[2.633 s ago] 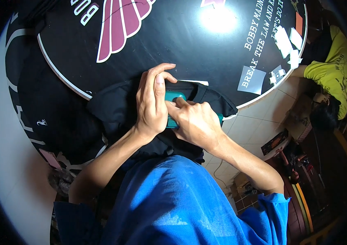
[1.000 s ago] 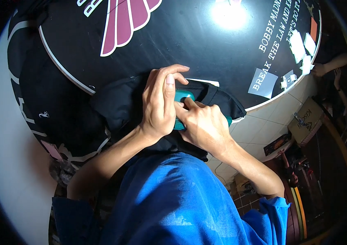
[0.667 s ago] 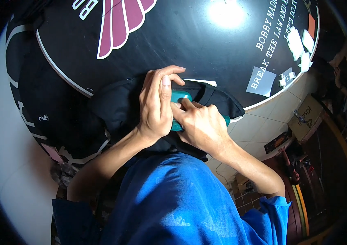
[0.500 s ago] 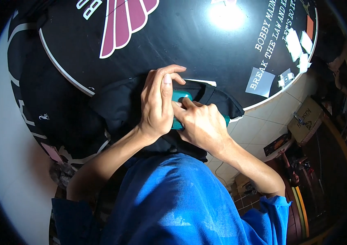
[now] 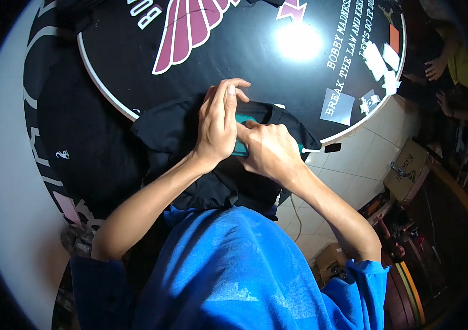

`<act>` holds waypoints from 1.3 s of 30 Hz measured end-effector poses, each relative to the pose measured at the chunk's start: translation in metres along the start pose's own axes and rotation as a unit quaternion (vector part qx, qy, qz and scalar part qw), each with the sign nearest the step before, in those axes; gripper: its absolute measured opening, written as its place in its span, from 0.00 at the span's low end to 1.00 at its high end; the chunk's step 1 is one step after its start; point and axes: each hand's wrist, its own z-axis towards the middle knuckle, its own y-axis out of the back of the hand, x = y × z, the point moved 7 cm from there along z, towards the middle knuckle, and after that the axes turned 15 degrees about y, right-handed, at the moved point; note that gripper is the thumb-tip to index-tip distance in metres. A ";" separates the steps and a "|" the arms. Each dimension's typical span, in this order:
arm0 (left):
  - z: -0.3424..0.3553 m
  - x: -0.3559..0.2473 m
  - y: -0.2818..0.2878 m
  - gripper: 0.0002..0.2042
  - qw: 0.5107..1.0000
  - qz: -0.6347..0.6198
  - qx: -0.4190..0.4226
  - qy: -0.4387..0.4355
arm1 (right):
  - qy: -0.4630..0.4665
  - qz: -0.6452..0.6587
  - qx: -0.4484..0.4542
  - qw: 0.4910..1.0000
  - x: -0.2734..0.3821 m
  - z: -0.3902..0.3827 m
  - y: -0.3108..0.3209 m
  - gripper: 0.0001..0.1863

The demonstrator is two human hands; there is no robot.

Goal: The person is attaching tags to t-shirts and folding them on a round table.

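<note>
A teal, glossy plastic object (image 5: 240, 148) lies on a bunched black cloth (image 5: 162, 129) at the near edge of the round black table (image 5: 245, 71). My right hand (image 5: 272, 151) covers most of it, with fingers curled round it, so its exact kind cannot be made out. Against its left side stands my left hand (image 5: 217, 126), turned on edge, fingers stretched away from me and slightly bent. The left hand's little-finger side rests at the cloth. The cloth spills over the table's rim toward my blue shirt.
Several white cards (image 5: 375, 60), an orange piece (image 5: 393, 38) and a translucent sheet (image 5: 337, 106) lie at the table's right. Beyond are another person's hand (image 5: 436, 69) and a cardboard box (image 5: 409, 170). A cable (image 5: 299, 220) runs over the floor tiles.
The view has shifted, and the table's rim and lettering sit differently in it. Both hands keep nearly the same pose over the teal object. More of the other person shows at the right.
</note>
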 end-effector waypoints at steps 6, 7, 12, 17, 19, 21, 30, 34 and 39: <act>-0.002 -0.008 0.002 0.21 0.999 0.003 -0.029 -0.017 | 0.007 -0.026 -0.003 1.000 0.001 0.000 0.000 0.26; -0.002 -0.008 0.001 0.21 1.000 0.000 -0.027 -0.016 | 0.007 -0.032 -0.007 0.999 0.000 -0.001 0.000 0.25; -0.002 -0.007 0.001 0.19 0.999 -0.020 -0.036 -0.014 | 0.011 -0.062 -0.020 0.998 -0.001 0.000 -0.002 0.21; -0.002 -0.004 0.001 0.19 0.999 -0.014 -0.035 -0.026 | 0.009 -0.075 -0.011 0.997 0.002 0.000 0.000 0.22; -0.001 -0.002 -0.001 0.19 0.999 -0.018 -0.036 -0.031 | 0.016 -0.083 -0.018 0.996 0.002 -0.001 -0.001 0.23; -0.001 -0.001 -0.002 0.18 0.999 -0.023 -0.037 -0.033 | 0.023 -0.089 -0.021 0.995 0.001 -0.002 -0.001 0.24; 0.004 0.003 -0.002 0.19 0.998 -0.026 -0.048 -0.037 | 0.025 -0.091 -0.030 0.995 0.000 0.002 0.000 0.26; 0.003 0.002 -0.001 0.18 0.997 0.029 -0.048 -0.057 | 0.012 -0.093 -0.011 0.996 -0.002 0.003 -0.004 0.26; 0.003 0.003 -0.004 0.20 0.999 -0.007 -0.038 -0.038 | 0.025 -0.091 -0.024 0.995 0.002 0.000 0.000 0.25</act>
